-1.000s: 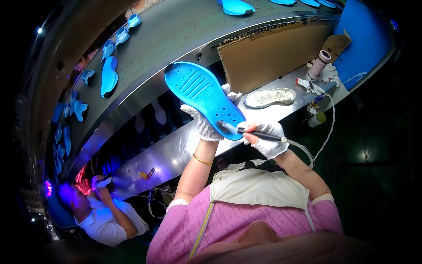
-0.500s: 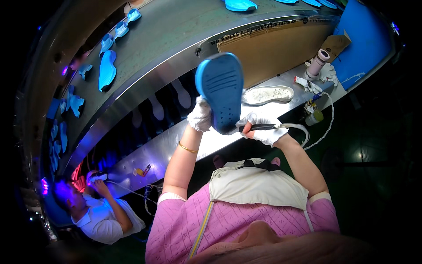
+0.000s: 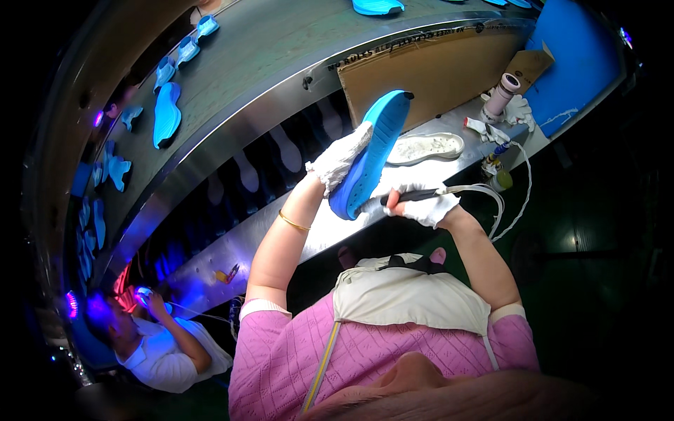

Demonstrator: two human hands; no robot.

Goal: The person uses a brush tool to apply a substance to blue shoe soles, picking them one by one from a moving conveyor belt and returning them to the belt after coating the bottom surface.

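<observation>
My left hand (image 3: 341,157), in a white glove, grips a blue shoe sole (image 3: 380,144) by its left side and holds it tilted above the bench. In my right hand (image 3: 425,209), gloved in white with bare fingertips, is a black brush-like tool (image 3: 413,197). White tubes (image 3: 487,189) run from the tool's back end. Its front end reaches the lower right edge of the sole; the exact tip is too small to make out. Behind the sole, a white tray shaped like a shoe sole (image 3: 425,148), speckled inside, lies on the metal bench (image 3: 270,226).
A conveyor belt (image 3: 242,52) carrying several blue soles (image 3: 167,116) curves beyond the bench. A cardboard sheet (image 3: 428,74) leans against its side. At the right stand a pink flask (image 3: 500,98), gloves (image 3: 518,112) and hose fittings (image 3: 493,163). Another person (image 3: 168,347) works at lower left.
The blue sole has turned in my left hand from facing me broadly to a slanted, edge-on pose, its top leaning right. My right hand keeps the tool at its lower end.
</observation>
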